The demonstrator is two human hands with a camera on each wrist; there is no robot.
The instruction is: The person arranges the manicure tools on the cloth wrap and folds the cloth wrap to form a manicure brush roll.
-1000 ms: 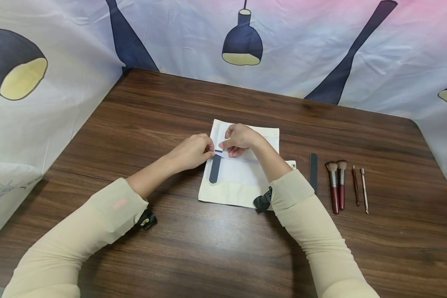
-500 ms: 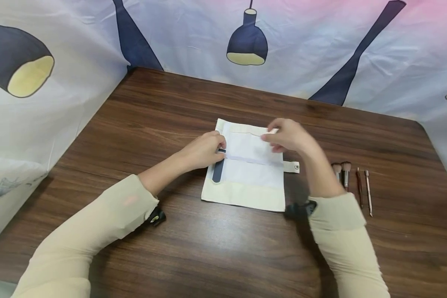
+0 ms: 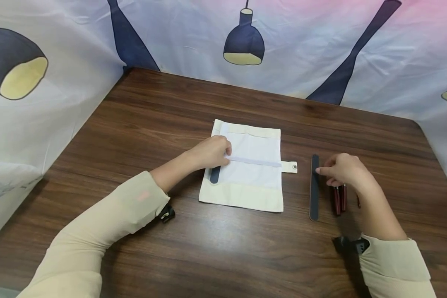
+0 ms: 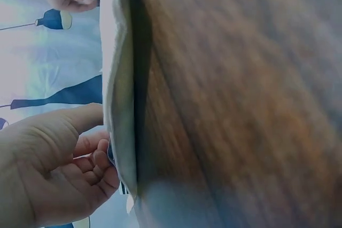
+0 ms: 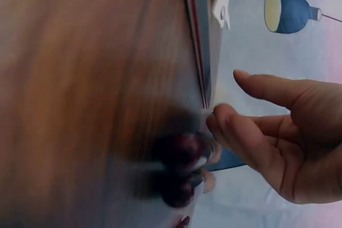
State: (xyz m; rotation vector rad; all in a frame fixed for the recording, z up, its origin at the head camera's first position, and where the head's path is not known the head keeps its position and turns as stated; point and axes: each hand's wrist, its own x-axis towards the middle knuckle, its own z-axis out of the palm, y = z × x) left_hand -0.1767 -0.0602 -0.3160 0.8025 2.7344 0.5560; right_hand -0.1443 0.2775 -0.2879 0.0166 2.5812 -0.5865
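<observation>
A cream cloth roll-up pouch (image 3: 242, 205) lies unfolded on the table, with white inner pockets and a snap strap (image 3: 289, 167) on its right. My left hand (image 3: 212, 152) rests over its left part, fingers loosely bent, thumb and forefinger apart. A dark nail file (image 3: 215, 175) in the pouch's left side is partly hidden beneath that hand. My right hand (image 3: 344, 171) hovers with thumb and fingers parted, thumb tip right at a second dark nail file (image 3: 314, 198) on the table. It covers the heads of two makeup brushes with dark red handles (image 3: 337, 203).
A slim dark red tool (image 3: 359, 201) beyond the brushes is mostly hidden by the right hand. The brown wooden table (image 3: 164, 111) meets fabric walls printed with lamps (image 3: 243, 39) at the back and left.
My right hand has left the pouch and swung right to the loose nail file and brushes. The left hand has shifted slightly right on the pouch, covering more of the file there.
</observation>
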